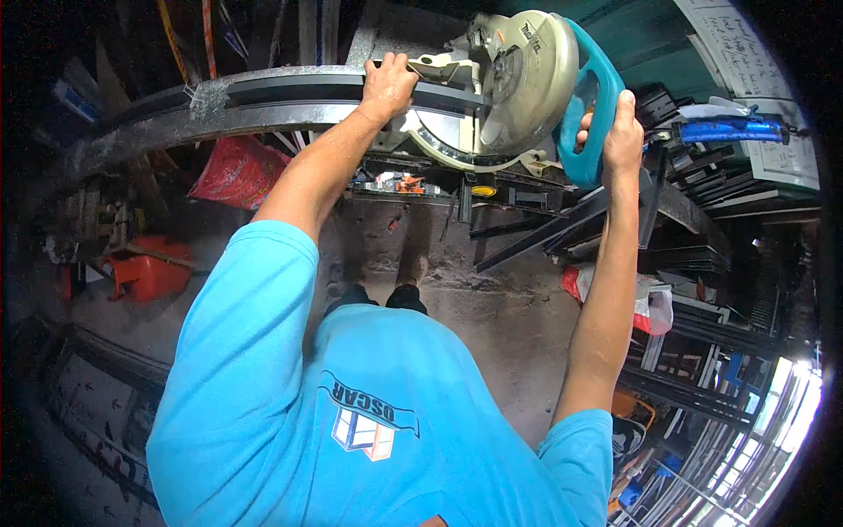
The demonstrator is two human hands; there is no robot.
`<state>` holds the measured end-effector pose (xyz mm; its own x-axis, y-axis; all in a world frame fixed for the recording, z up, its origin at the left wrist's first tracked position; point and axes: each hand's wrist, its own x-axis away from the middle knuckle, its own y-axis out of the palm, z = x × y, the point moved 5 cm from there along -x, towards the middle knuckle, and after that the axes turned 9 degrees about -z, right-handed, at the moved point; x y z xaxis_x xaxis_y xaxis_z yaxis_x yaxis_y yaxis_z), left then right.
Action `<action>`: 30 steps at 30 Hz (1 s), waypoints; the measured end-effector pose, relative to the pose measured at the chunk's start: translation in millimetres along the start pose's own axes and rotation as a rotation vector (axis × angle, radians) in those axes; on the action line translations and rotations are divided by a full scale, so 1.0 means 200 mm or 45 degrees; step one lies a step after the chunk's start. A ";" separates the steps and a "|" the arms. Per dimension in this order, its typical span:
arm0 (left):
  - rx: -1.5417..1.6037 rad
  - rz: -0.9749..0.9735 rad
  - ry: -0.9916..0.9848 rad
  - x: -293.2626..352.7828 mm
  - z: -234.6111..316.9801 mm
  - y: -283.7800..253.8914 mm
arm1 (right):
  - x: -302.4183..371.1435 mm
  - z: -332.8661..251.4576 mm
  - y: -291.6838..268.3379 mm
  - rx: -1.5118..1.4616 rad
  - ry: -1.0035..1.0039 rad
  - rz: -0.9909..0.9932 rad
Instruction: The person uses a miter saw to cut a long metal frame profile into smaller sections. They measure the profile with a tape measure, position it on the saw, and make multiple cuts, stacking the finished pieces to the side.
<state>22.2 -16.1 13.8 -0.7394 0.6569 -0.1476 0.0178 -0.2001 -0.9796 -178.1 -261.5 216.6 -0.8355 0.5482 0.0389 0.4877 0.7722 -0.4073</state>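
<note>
A mitre saw (531, 75) with a cream blade guard stands at the top middle. My right hand (622, 140) is wrapped round its large teal loop handle (599, 75), thumb pointing up. A long dark metal profile (303, 91) lies across the saw's base and runs off to the left. Beside the saw's fence, my left hand (389, 88) presses on that profile with its fingers curled over the far edge. The profile's right end reaches the blade guard, where the blade itself is mostly hidden.
A long metal support rail (237, 119) extends left of the saw. Dark metal offcuts (544, 233) lean below it on the right. A red bag (239, 171) and an orange container (154, 268) are on the left. Profiles stack at the right, near a blue clamp-like object (733, 130).
</note>
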 end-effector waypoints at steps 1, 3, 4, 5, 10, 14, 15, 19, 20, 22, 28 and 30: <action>0.001 0.014 0.004 0.01 0.00 0.01 | -0.01 0.01 0.00 0.006 -0.011 -0.002; 0.027 0.025 0.006 0.01 -0.02 0.02 | -0.04 0.01 -0.01 0.019 -0.039 -0.013; 0.034 0.021 0.013 0.01 -0.03 0.03 | -0.05 0.00 -0.01 0.026 -0.055 -0.023; 0.041 0.016 0.018 0.01 -0.04 0.04 | -0.06 0.00 -0.01 0.033 -0.072 -0.034; 0.090 0.058 0.092 0.10 -0.13 -0.02 | -0.10 -0.11 -0.01 -0.062 0.027 -0.118; 0.081 0.063 0.127 0.26 -0.19 -0.14 | -0.18 -0.18 -0.06 -0.099 0.048 -0.135; 0.129 0.141 0.221 0.31 -0.21 -0.19 | -0.22 -0.18 -0.10 -0.027 0.088 -0.008; 0.432 0.035 0.406 0.49 -0.36 -0.28 | -0.14 -0.49 -0.09 0.605 -0.714 0.672; 0.562 0.062 0.465 0.56 -0.35 -0.35 | -0.05 -0.56 -0.05 0.569 -0.733 0.717; 0.653 -0.132 0.578 0.62 -0.23 -0.50 | 0.02 -0.55 -0.02 0.554 -0.906 0.597; 0.868 -0.395 0.580 0.81 0.20 -0.77 | 0.34 -0.31 -0.08 0.543 -1.037 0.444; 1.055 -0.423 0.619 0.86 0.36 -0.80 | 0.50 -0.21 -0.17 0.462 -0.997 0.393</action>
<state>-156.8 77.0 153.9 -0.2648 0.9585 -0.1052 -0.7474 -0.2730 -0.6057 -267.1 -219.0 271.7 -0.6789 0.2368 -0.6950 0.7189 0.4066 -0.5638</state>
